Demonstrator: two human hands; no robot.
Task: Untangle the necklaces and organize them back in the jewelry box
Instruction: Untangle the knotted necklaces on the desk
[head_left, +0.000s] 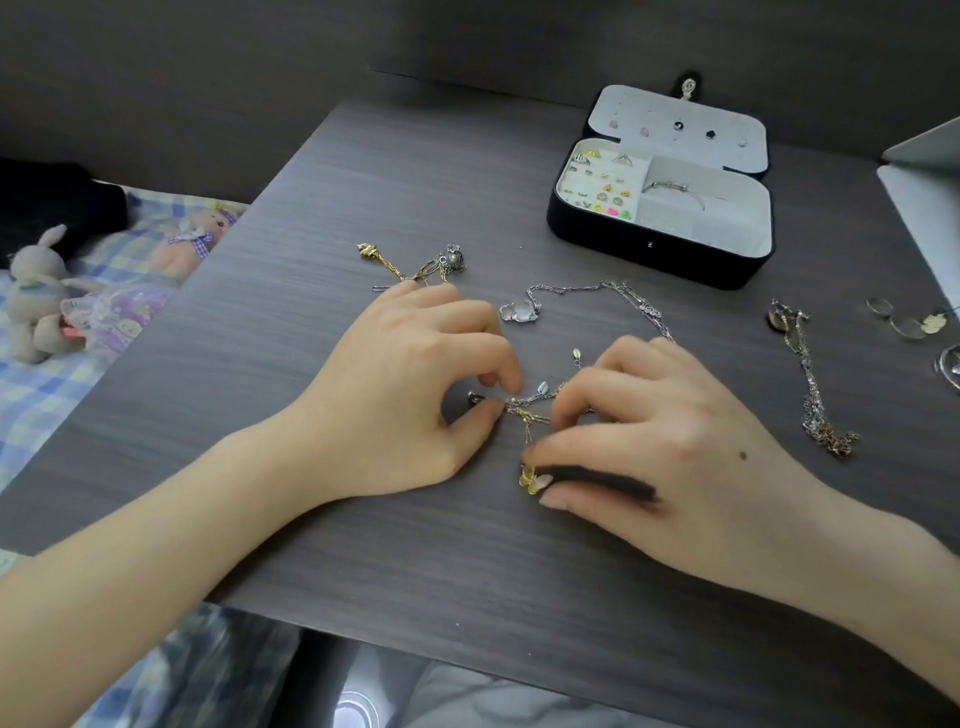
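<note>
— Several necklaces are not free yet. The tangle (535, 405) lies on the table (467, 545), with the left grip (410, 384) pinching one end and the right grip (665, 431) pinching the chains just beside.
— And the rest?
— One silver necklace (810, 374) lies apart at the right and seems separate. The jewelry box (649, 260) stands open behind, and I judge no necklace is inside.
</note>
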